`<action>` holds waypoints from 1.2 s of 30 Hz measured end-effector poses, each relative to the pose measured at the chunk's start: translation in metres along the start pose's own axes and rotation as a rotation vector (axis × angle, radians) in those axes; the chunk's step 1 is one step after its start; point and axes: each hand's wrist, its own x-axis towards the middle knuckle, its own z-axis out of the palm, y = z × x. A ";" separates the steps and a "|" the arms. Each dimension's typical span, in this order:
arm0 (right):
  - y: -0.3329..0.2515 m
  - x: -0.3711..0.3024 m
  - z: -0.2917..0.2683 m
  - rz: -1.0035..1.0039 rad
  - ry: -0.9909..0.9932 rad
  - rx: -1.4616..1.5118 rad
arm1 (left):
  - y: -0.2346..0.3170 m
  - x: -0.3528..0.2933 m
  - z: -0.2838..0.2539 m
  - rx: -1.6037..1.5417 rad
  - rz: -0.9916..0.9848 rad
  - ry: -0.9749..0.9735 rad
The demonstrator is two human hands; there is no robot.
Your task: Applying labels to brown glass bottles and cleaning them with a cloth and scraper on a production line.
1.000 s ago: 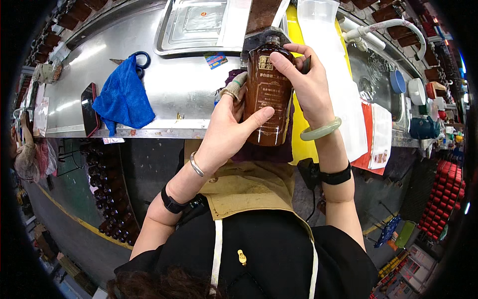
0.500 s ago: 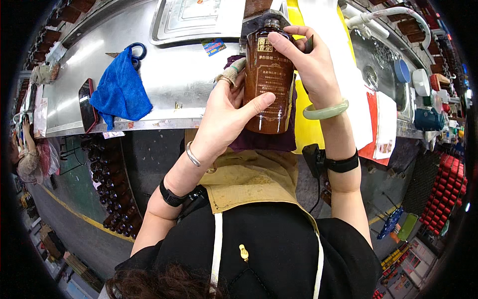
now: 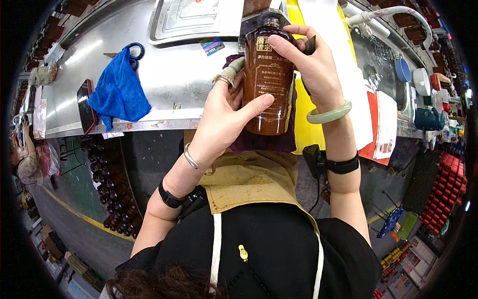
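Bottle (image 3: pixel 266 79) stays upright in your grasp, little changed.
Your left hand (image 3: pixel 226 117) wraps its side; right hand (image 3: pixel 311 62) fingers grasp its shoulder above the bench (image 3: pixel 174 65).

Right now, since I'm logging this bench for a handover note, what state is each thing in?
brown bottle: upright, held in both hands, no cap visible
left hand: gripping the bottle's side, thumb across its front
right hand: gripping the bottle near its shoulder
blue cloth: crumpled on the metal counter
phone: lying flat, screen dark
metal tray: lying flat on the counter
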 end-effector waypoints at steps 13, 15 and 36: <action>0.003 0.003 0.000 0.026 -0.014 0.070 | 0.002 -0.001 0.001 0.008 0.002 0.010; 0.002 0.002 0.000 0.036 -0.015 0.083 | 0.005 -0.001 0.000 -0.042 -0.014 0.017; 0.002 0.002 -0.003 0.003 -0.028 0.082 | -0.008 -0.015 -0.004 0.043 0.045 -0.022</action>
